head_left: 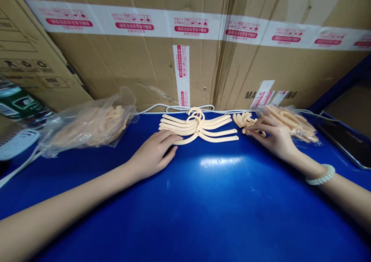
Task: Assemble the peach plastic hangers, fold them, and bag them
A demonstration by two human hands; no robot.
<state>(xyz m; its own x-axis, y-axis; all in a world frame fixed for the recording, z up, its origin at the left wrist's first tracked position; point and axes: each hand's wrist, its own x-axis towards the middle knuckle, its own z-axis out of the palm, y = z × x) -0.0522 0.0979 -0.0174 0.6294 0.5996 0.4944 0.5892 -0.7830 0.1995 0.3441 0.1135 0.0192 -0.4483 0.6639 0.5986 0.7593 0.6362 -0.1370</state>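
Observation:
A row of cream plastic hangers (188,130) lies in the middle of the blue table, their hooks bunched together at the top and their arms spread to both sides. My left hand (156,152) rests palm down by the nearest hanger, fingers stretched out and thumb apart, fingertips on the end of its left arm. To the right of the hangers is a small pile of curved cream plastic pieces (242,119). Over its near side, my right hand (274,134) pinches a small cream plastic piece (245,131) between thumb and fingers; its exact shape is partly hidden.
Clear bags of cream parts lie at left (87,128) and right (292,121). Large cardboard boxes (130,65) stand along the back, with a white cable (156,106) before them. A bottle (21,103) stands far left; a dark phone-like device (344,144) lies far right.

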